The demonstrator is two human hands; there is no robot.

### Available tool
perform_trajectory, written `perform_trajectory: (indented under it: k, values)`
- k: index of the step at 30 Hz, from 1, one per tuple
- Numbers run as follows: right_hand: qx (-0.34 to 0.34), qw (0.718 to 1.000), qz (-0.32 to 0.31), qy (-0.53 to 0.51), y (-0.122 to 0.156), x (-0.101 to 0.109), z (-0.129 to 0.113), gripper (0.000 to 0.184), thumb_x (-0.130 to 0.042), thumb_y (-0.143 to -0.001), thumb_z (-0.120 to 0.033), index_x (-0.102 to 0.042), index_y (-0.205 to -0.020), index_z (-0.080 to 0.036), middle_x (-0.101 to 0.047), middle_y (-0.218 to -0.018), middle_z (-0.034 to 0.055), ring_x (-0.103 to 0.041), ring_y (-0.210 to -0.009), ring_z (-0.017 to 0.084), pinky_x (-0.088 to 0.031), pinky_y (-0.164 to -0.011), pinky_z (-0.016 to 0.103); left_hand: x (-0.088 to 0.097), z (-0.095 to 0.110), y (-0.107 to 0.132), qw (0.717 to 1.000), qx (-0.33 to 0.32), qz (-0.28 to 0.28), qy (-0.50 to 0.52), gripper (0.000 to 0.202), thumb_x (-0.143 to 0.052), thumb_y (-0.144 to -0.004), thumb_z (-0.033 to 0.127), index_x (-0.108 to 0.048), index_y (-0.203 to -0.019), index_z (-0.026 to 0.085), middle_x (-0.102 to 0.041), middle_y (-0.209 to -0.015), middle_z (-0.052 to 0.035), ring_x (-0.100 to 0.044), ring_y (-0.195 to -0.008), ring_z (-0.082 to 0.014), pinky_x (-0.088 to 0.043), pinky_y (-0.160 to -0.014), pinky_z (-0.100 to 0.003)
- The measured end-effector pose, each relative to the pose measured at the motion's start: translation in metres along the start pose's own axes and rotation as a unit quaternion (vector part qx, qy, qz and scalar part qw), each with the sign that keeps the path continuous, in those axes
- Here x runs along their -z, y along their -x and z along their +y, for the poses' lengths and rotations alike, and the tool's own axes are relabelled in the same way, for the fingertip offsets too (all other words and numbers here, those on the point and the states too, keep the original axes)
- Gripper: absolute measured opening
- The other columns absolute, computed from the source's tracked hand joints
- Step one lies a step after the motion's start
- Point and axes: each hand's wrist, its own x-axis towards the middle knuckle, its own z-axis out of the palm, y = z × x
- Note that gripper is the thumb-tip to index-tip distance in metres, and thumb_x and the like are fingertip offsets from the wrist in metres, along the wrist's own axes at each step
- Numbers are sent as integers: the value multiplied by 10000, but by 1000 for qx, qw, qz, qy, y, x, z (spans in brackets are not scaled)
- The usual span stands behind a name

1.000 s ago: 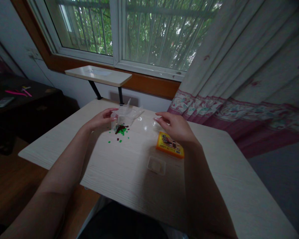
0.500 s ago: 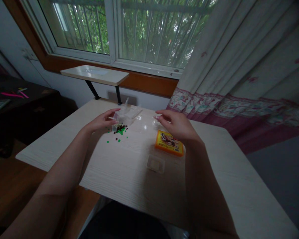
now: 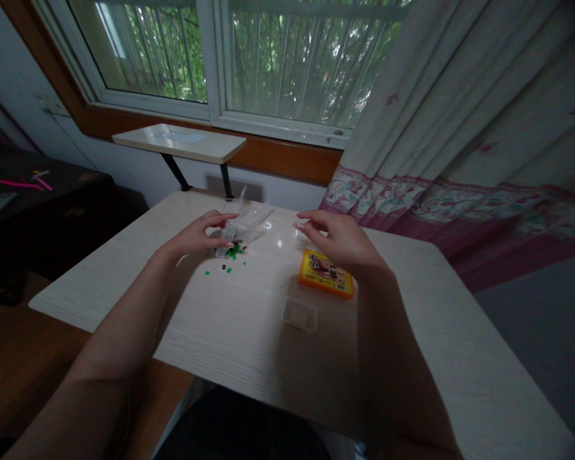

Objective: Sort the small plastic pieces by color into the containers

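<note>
My left hand is closed on a small clear plastic box, which is tilted over a pile of small green and dark brown pieces. The hand and box cover part of the pile. My right hand hovers above the table, thumb and fingertips brought close together; whatever may be between them is too small to make out. Below that hand lies a yellow and orange flat box with a printed picture. Nearer me, a clear shallow lid or tray rests on the table.
Clear plastic packaging lies behind the pile. A raised white shelf stands at the table's back left, under the window. The curtain hangs at the right back edge. A dark side table with pink strips stands at left.
My left hand has shifted slightly right and its thumb has come down along the box, which now covers more of the pile. My right hand has barely moved.
</note>
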Motion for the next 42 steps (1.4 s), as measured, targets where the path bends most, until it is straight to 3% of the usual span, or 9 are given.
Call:
perform_trajectory:
  k: [7,13,19,27,32,35,38,42]
  values:
    - [0,1000,1,-4,0,0,1,351,-538,-949,-392,-694,-1206,-211,-748,-1099,86,-697,-981,229,-535,-878,359,2,2,0,999,-30,-6,-15,677,-779,-751,468,-560,-1376,329,-568,-1081,-50,-550,-1023,-228,-447,-991,-406]
    - [1,1000,2,-6,0,1,1,347,-537,-952,-395,-697,-1195,-208,-745,-1108,85,-697,-967,220,-531,-872,349,1,4,0,1000,-12,-7,4,682,-780,-750,451,-556,-1384,335,-557,-1101,-53,-546,-1054,-237,-435,-1027,-426]
    - [0,1000,1,-3,0,2,0,333,-535,-952,-398,-701,-1187,-229,-745,-1110,73,-695,-971,222,-532,-869,346,1,4,1,997,11,40,68,624,-685,-828,485,-518,-1414,348,-522,-1252,-59,-544,-1137,-248,-430,-1065,-425]
    - [3,1000,4,-5,1,1,1,337,-539,-947,-387,-699,-1192,-220,-752,-1090,78,-697,-975,229,-535,-881,366,-5,5,-2,999,-27,46,-7,579,-640,-857,520,-558,-1389,305,-585,-1089,-59,-537,-1045,-239,-426,-1030,-411]
    - [4,1000,4,-4,1,2,0,345,-532,-952,-397,-699,-1193,-216,-749,-1105,81,-698,-977,227,-536,-874,357,-7,11,-2,998,-22,63,11,573,-607,-878,533,-552,-1395,292,-576,-1142,-70,-539,-1089,-241,-453,-1011,-391]
    - [0,1000,2,-5,1,3,-1,344,-533,-952,-392,-700,-1194,-213,-749,-1102,86,-696,-979,229,-534,-879,361,-7,8,-3,994,-15,102,44,587,-615,-875,544,-552,-1392,272,-575,-1190,-83,-554,-1105,-243,-471,-998,-385]
    - [-3,1000,-2,-7,1,4,-1,338,-534,-950,-378,-698,-1196,-216,-752,-1086,83,-696,-970,228,-534,-874,361,-6,-3,-5,978,-2,185,100,584,-620,-872,563,-565,-1365,254,-591,-1237,-90,-588,-1086,-232,-464,-1007,-386]
    - [2,1000,5,-8,2,4,1,336,-535,-949,-381,-696,-1197,-219,-753,-1081,75,-694,-964,224,-532,-868,355,-4,-27,-10,915,46,330,226,560,-526,-907,625,-586,-1296,226,-677,-1064,-81,-633,-1030,-212,-485,-970,-368]
